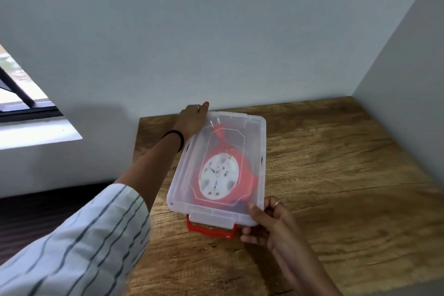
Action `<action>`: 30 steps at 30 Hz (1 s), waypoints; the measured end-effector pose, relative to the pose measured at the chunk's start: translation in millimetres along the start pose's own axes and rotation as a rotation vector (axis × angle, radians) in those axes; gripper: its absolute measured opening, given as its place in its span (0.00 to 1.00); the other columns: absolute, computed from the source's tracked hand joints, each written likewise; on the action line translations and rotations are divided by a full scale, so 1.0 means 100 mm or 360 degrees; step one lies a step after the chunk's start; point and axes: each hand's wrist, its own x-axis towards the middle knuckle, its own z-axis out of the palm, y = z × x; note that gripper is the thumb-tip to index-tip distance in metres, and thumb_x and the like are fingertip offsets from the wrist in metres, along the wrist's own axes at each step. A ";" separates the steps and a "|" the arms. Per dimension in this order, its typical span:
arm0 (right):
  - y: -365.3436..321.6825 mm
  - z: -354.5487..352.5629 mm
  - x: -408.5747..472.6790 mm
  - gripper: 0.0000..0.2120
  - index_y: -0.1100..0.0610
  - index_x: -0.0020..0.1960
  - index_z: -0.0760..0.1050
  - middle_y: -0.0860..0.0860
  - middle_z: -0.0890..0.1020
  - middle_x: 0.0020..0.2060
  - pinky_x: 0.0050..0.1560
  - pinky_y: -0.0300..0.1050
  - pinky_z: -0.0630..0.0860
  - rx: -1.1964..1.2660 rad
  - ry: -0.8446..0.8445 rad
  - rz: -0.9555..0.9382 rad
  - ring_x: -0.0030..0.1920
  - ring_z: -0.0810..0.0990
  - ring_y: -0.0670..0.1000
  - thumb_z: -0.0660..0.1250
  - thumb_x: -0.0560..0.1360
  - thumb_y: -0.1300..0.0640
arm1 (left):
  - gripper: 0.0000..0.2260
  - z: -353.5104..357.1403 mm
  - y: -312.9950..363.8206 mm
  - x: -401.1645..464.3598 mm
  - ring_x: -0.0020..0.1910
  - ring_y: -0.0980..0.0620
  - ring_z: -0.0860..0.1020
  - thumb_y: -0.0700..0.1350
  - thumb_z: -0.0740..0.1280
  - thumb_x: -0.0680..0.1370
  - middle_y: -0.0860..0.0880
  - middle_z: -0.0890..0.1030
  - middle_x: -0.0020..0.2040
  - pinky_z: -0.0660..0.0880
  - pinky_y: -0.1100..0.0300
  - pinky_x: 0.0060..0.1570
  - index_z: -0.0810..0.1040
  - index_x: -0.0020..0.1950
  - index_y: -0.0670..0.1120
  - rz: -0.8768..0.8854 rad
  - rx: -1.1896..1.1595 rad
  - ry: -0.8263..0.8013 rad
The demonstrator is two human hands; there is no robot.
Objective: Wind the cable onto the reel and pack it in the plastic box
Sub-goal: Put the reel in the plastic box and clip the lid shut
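**Reel boxed, lid going on**

Your left hand [194, 119] presses on the lid's far corner, though its fingers are mostly hidden. Your right hand [269, 220] pinches the near corner, thumb on top. The red reel [222, 173] lies inside the plastic box [260, 149] on the wooden table [336, 175], under the clear lid [187, 182]. Winding looks done; only the red latch [209, 230] seems left.

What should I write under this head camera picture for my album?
Both hands, left hand and right hand, hold the lidded plastic box with the red reel inside, on a wooden table.
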 end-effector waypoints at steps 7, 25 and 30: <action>-0.24 -0.08 0.15 0.18 0.56 0.54 0.75 0.54 0.83 0.40 0.34 0.46 0.78 -0.0629 -0.0123 0.0041 0.33 0.81 0.50 0.66 0.73 0.44 | 0.21 0.04 -0.07 0.05 0.29 0.51 0.65 0.54 0.55 0.82 0.48 0.67 0.30 0.62 0.58 0.32 0.61 0.32 0.45 0.0027 -0.0105 0.0038; -0.98 0.03 1.85 0.20 0.58 0.30 0.66 0.51 0.68 0.26 0.31 0.43 0.60 -0.1032 0.0520 -0.0673 0.28 0.65 0.48 0.54 0.80 0.55 | 0.21 0.14 -0.14 0.10 0.29 0.46 0.69 0.47 0.55 0.83 0.48 0.67 0.27 0.60 0.58 0.34 0.68 0.32 0.41 0.0544 0.0426 0.0367; -1.05 0.07 1.86 0.20 0.58 0.32 0.67 0.57 0.77 0.35 0.35 0.44 0.64 -0.1484 0.0516 -0.0712 0.36 0.73 0.54 0.51 0.81 0.56 | 0.21 0.11 0.06 0.07 0.40 0.42 0.77 0.51 0.54 0.82 0.45 0.74 0.33 0.74 0.52 0.43 0.73 0.36 0.40 0.0626 0.0690 0.0059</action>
